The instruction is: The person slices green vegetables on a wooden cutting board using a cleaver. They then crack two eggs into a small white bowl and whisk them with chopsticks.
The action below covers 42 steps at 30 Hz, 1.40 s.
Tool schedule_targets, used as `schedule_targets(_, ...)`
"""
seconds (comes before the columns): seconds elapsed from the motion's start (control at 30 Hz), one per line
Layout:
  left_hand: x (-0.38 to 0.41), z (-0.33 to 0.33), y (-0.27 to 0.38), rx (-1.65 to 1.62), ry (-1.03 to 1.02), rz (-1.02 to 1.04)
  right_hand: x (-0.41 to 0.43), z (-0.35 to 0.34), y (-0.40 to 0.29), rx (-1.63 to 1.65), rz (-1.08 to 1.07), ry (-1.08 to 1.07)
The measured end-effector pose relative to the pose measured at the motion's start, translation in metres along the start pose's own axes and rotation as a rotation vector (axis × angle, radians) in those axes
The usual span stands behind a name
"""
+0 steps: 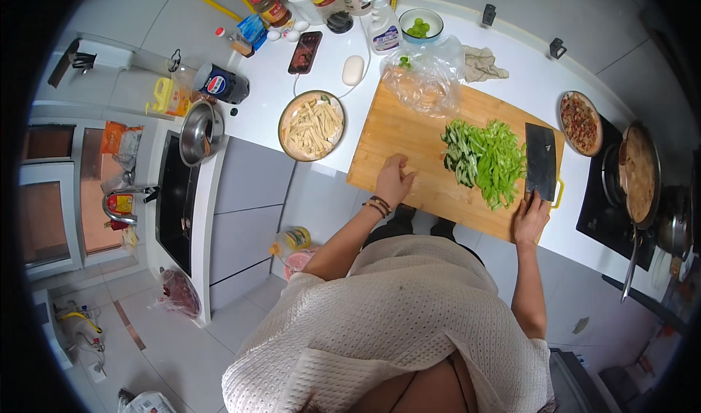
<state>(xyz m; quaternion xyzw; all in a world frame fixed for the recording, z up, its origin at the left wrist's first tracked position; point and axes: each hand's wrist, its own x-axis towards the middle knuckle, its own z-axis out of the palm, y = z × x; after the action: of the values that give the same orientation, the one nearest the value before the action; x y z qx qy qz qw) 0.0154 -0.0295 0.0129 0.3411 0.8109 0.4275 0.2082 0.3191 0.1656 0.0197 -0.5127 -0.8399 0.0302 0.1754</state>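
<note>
A wooden cutting board [405, 139] lies on the counter in front of me. Sliced green pepper [495, 164] forms a pile on its right half, with darker green strips at the pile's left side. My right hand [531, 217] holds a dark-bladed cleaver [540, 158] at its handle end; the blade lies flat along the board's right edge. My left hand [393, 183] hovers at or rests near the board's front left edge, fingers loosely curled and nothing in them. A clear plastic bag [430, 79] covers part of the board's back edge.
Left of the board stands a bowl of pale strips [312, 125]. A plate of chopped food [580, 122] and a frying pan [639, 175] are at the right, the pan over the cooktop [591, 210]. Behind are a spray bottle [383, 27], a phone [305, 52] and a cloth [483, 63].
</note>
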Motion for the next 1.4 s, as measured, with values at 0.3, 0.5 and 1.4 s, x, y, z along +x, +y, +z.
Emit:
schedule_targets(0.3,-0.003,0.000,-0.019,0.057,-0.028,0.000,0.002,-0.002,-0.025,0.384,-0.046,0.058)
schedule_targets(0.5,-0.005,-0.003,-0.011,-0.038,-0.147,0.048,0.006,0.023,-0.076,0.433,0.208,-0.059)
schedule_targets(1.4,-0.015,-0.001,-0.014,-0.083,-0.249,0.167,0.014,-0.027,-0.049,0.354,-0.010,0.166)
